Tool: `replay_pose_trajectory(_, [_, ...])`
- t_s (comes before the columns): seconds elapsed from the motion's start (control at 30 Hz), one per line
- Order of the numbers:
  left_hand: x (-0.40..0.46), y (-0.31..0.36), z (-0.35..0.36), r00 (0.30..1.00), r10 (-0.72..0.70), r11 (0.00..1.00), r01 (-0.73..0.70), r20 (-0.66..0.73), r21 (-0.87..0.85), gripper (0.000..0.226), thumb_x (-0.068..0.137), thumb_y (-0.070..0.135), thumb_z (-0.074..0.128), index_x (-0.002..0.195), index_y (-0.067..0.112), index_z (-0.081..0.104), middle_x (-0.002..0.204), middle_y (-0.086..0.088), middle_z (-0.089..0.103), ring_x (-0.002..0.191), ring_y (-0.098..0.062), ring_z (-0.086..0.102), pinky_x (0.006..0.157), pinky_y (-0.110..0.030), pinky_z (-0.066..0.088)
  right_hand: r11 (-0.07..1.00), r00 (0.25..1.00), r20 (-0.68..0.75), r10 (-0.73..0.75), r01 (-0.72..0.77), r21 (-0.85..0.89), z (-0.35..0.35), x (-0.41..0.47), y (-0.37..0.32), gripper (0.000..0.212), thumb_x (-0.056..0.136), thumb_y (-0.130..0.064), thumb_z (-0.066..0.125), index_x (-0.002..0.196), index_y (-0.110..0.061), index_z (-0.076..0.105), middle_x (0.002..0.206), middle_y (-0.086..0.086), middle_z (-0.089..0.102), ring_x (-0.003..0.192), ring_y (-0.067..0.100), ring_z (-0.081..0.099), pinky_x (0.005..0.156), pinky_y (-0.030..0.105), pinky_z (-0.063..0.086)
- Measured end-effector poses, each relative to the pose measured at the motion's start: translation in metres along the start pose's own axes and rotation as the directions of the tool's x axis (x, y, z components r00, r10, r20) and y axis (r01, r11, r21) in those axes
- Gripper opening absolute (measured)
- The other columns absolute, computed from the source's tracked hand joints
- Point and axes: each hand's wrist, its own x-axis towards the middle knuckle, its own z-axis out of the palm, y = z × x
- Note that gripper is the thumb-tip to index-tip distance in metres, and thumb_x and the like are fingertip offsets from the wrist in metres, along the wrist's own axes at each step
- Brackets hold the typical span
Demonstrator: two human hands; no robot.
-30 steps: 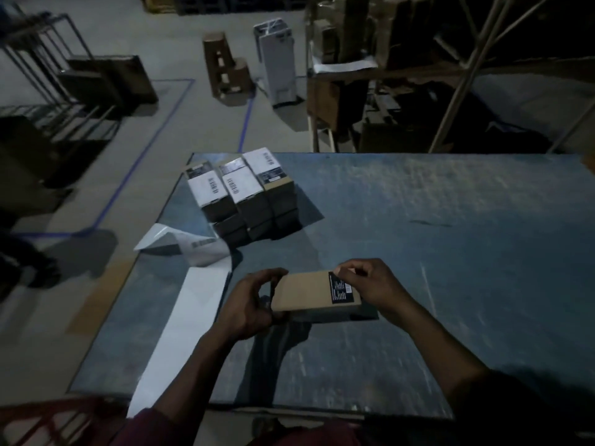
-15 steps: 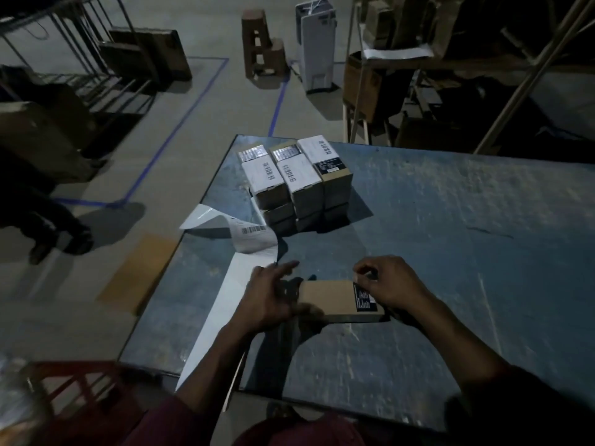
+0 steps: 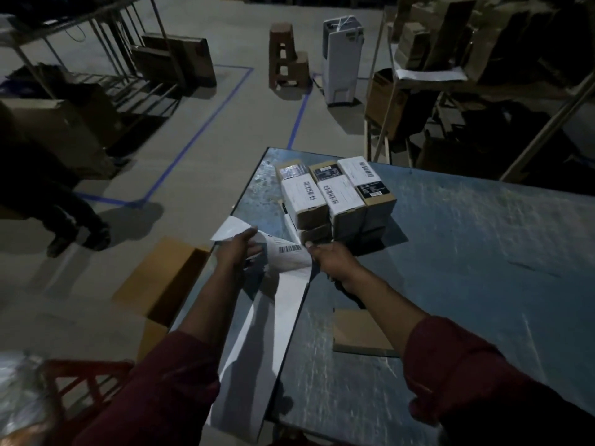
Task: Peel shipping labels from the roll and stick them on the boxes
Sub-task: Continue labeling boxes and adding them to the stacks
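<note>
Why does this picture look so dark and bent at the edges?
Head view: the room is dim, and light mostly catches the white label strip and the labelled boxes. The metal table shows a scuffed sheen and hard shadows beside the stack. The wide-angle lens bows the shelving and table edges. The left hand and right hand look slightly soft.

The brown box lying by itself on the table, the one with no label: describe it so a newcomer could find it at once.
Start at the grey metal table. The stack of labelled boxes sits at its far left corner; come toward the near edge, under the person's right forearm. There the brown box lies flat and alone, its top bare cardboard with no white label.
</note>
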Motion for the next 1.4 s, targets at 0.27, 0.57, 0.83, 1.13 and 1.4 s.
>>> replay_pose_trajectory(0.27, [0.002, 0.017, -0.016, 0.986, 0.143, 0.965, -0.158, -0.087, -0.211, 0.005, 0.093, 0.013, 0.068, 0.096, 0.013, 0.072, 0.073, -0.002, 0.07, 0.064, -0.019, 0.062, 0.06, -0.029, 0.049, 0.972, 0.978, 0.188, -0.088, 0.043, 0.231, 0.008, -0.012, -0.007, 0.033, 0.088, 0.013, 0.067, 0.11, -0.012, 0.07, 0.092, 0.005, 0.073, 0.067, 0.008, 0.066, 0.051, 0.017, 0.048])
replay_pose_trajectory(0.57, [-0.013, 0.065, -0.026, 0.951, 0.298, 0.919, -0.31, -0.086, -0.242, 0.017, 0.083, 0.008, 0.072, 0.067, 0.013, 0.074, 0.078, -0.015, 0.063, 0.061, -0.02, 0.056, 0.057, -0.029, 0.041, 0.963, 0.951, 0.264, -0.164, 0.097, 0.251, 0.037, -0.01, -0.008, 0.025, 0.091, -0.001, 0.075, 0.107, -0.018, 0.07, 0.095, 0.002, 0.078, 0.086, 0.016, 0.072, 0.077, 0.035, 0.055])
replay_pose_trajectory(0.83, [0.026, 0.076, -0.027, 0.94, 0.249, 0.957, -0.276, -0.235, -0.091, 0.012, 0.081, -0.003, 0.067, 0.078, 0.007, 0.06, 0.07, -0.015, 0.051, 0.057, -0.021, 0.049, 0.047, -0.025, 0.037, 0.922, 0.942, 0.228, -0.248, 0.156, 0.355, 0.038, -0.02, -0.02, 0.017, 0.097, 0.0, 0.067, 0.101, -0.015, 0.074, 0.088, -0.002, 0.076, 0.078, 0.011, 0.067, 0.072, 0.027, 0.054])
replay_pose_trajectory(1.13, [-0.034, 0.031, -0.016, 0.256, 0.92, 0.058, -0.838, 0.298, 0.543, 0.019, 0.087, 0.017, 0.074, 0.105, 0.02, 0.079, 0.101, 0.001, 0.075, 0.089, -0.016, 0.065, 0.08, -0.033, 0.053, 0.868, 0.954, 0.053, -0.296, 0.245, 0.431, 0.021, -0.02, -0.026, 0.018, 0.089, -0.001, 0.077, 0.097, -0.017, 0.076, 0.084, 0.001, 0.079, 0.077, 0.012, 0.07, 0.075, 0.026, 0.057])
replay_pose_trajectory(1.4, [-0.057, 0.011, -0.024, 0.4, 0.74, 0.065, -0.842, 0.541, 0.535, 0.024, 0.088, 0.043, 0.075, 0.1, 0.025, 0.083, 0.093, 0.005, 0.078, 0.076, -0.01, 0.071, 0.07, -0.035, 0.06, 0.873, 0.934, 0.025, -0.355, 0.322, 0.365, 0.027, -0.028, -0.027, 0.02, 0.092, 0.004, 0.072, 0.095, -0.015, 0.075, 0.085, 0.002, 0.076, 0.075, 0.006, 0.07, 0.073, 0.021, 0.056])
